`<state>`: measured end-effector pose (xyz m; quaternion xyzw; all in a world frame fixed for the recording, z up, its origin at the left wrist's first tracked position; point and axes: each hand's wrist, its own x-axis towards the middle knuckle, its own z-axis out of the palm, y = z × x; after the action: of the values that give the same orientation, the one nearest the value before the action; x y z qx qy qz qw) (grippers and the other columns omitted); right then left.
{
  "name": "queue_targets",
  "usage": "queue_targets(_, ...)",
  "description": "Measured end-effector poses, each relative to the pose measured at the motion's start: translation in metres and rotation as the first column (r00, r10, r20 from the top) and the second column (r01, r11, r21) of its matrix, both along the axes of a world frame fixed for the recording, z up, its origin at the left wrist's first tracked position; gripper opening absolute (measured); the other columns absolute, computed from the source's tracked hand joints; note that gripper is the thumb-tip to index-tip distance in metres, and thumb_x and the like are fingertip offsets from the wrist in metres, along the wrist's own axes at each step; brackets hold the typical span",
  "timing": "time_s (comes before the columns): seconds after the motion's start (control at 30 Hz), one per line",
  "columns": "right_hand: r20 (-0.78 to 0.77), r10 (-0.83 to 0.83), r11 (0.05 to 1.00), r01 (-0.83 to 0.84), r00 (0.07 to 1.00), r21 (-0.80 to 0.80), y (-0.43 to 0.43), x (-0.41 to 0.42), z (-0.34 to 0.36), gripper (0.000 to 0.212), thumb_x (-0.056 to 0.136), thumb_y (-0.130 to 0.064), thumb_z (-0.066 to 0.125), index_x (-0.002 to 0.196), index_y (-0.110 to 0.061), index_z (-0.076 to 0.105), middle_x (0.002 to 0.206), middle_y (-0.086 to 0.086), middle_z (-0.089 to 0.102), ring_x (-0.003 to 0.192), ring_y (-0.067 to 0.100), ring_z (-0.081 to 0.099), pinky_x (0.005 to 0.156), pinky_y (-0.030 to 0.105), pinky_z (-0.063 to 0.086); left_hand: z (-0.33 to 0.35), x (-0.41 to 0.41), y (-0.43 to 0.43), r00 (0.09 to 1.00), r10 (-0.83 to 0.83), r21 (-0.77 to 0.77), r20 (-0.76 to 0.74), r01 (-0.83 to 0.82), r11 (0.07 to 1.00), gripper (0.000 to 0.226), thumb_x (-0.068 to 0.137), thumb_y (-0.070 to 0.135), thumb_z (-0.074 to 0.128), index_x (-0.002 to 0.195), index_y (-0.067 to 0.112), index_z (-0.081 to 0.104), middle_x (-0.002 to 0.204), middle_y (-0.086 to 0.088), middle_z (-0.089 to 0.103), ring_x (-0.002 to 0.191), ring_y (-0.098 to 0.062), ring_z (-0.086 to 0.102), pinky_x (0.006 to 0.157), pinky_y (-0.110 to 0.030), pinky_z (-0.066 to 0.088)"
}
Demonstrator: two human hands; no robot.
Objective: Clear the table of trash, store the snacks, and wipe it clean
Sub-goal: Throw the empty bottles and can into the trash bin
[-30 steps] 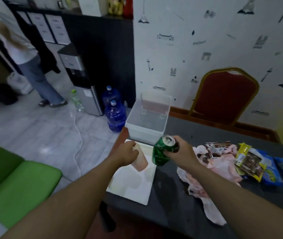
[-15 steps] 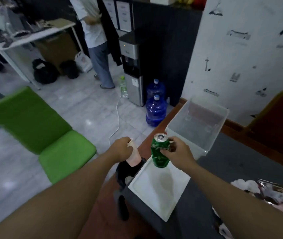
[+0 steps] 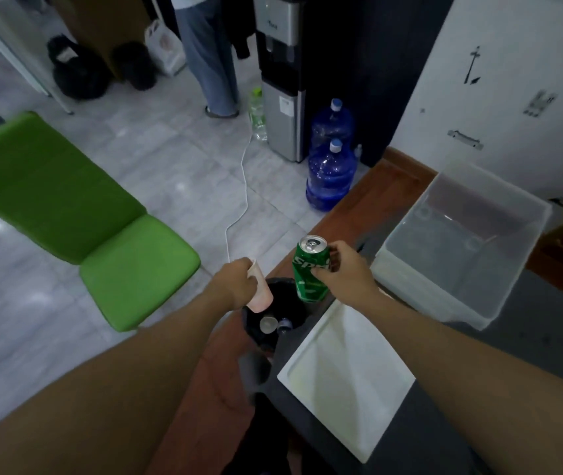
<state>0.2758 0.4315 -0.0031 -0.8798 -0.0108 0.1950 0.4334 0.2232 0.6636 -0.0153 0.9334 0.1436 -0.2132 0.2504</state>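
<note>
Beside the dark table [image 3: 530, 354], off its left end, a green chair [image 3: 78, 214] is standing on the pale tiled floor [image 3: 177, 159], with a white cable [image 3: 243, 186] trailing across the tiles toward a water dispenser [image 3: 282, 80] and two blue water jugs [image 3: 331, 173] lined up against it. On the table, a clear plastic bin [image 3: 461, 241] is sitting near the wall, and its white lid [image 3: 345, 382] is lying flat just in front of it at the table's corner. Below that corner, a black trash bin [image 3: 273, 320] is standing on the floor, with a few small items lying inside that are too dim to name.

You are holding both hands over that trash bin. Your right hand [image 3: 345, 272] is wrapping its fingers around a green soda can [image 3: 309, 269], keeping it upright with its top showing, above the bin's far rim. Your left hand [image 3: 235, 282] is gripping a pale paper cup [image 3: 259, 293] by its upper part, the cup's base hanging just above the bin's opening. The can and cup are near each other but apart.
</note>
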Motion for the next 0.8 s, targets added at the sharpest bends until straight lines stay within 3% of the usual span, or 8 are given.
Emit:
queue_targets(0.13, -0.070, 0.003, 0.997, -0.008, 0.998, -0.077, 0.028, 0.020, -0.028, 0.038, 0.078, -0.019, 0.081, 0.103, -0.024, 0.054, 0.098, -0.007, 0.065, 0.093, 0.014, 0.062, 0.076, 0.023, 0.043, -0.040, 0.020, 0.016, 0.998, -0.003, -0.040, -0.065, 0.001, 0.999, 0.033, 0.096, 0.016, 0.048, 0.126, 0.001, 0.053, 0.128, -0.023, 0.058, 0.115, -0.037, 0.055, 0.085, -0.033, 0.040)
queue_targets(0.33, -0.189, -0.044, 0.977, 0.002, 0.981, -0.215, 0.061, 0.042, -0.086, 0.037, 0.078, -0.016, 0.077, 0.105, -0.019, 0.053, 0.108, 0.007, 0.068, 0.103, 0.026, 0.063, 0.079, 0.028, 0.047, -0.101, 0.040, 0.030, 0.986, -0.056, -0.106, -0.158, 0.039, 0.994, 0.040, 0.097, 0.015, 0.047, 0.135, 0.002, 0.049, 0.135, -0.020, 0.055, 0.122, -0.035, 0.053, 0.094, -0.034, 0.041)
queue_targets(0.47, -0.265, -0.076, 0.956, -0.005, 0.961, -0.294, 0.071, 0.046, -0.126, 0.035, 0.082, -0.015, 0.073, 0.109, -0.016, 0.052, 0.110, 0.010, 0.065, 0.103, 0.030, 0.062, 0.077, 0.032, 0.047, -0.142, 0.045, 0.035, 0.974, -0.093, -0.149, -0.208, 0.063, 0.987, 0.034, 0.094, 0.018, 0.047, 0.123, 0.003, 0.056, 0.127, -0.019, 0.060, 0.116, -0.034, 0.056, 0.094, -0.036, 0.045)
queue_targets(0.63, -0.328, -0.088, 0.932, -0.038, 0.940, -0.360, 0.076, 0.041, -0.167, 0.035, 0.083, -0.017, 0.072, 0.111, -0.014, 0.052, 0.110, 0.011, 0.065, 0.104, 0.031, 0.063, 0.078, 0.036, 0.051, -0.182, 0.054, 0.030, 0.956, -0.131, -0.149, -0.262, 0.095, 0.984, 0.033, 0.095, 0.019, 0.050, 0.125, 0.005, 0.055, 0.129, -0.016, 0.060, 0.118, -0.034, 0.055, 0.093, -0.034, 0.042)
queue_targets(0.8, -0.421, -0.039, 0.901, -0.150, 0.906, -0.406, 0.078, 0.035, -0.195, 0.050, 0.085, -0.019, 0.074, 0.128, -0.013, 0.049, 0.122, 0.014, 0.060, 0.112, 0.034, 0.059, 0.075, 0.031, 0.045, -0.215, 0.060, 0.029, 0.912, -0.230, -0.155, -0.339, 0.186, 0.970, 0.049, 0.096, 0.026, 0.051, 0.142, 0.008, 0.047, 0.145, -0.014, 0.050, 0.137, -0.030, 0.039, 0.111, -0.032, 0.032)
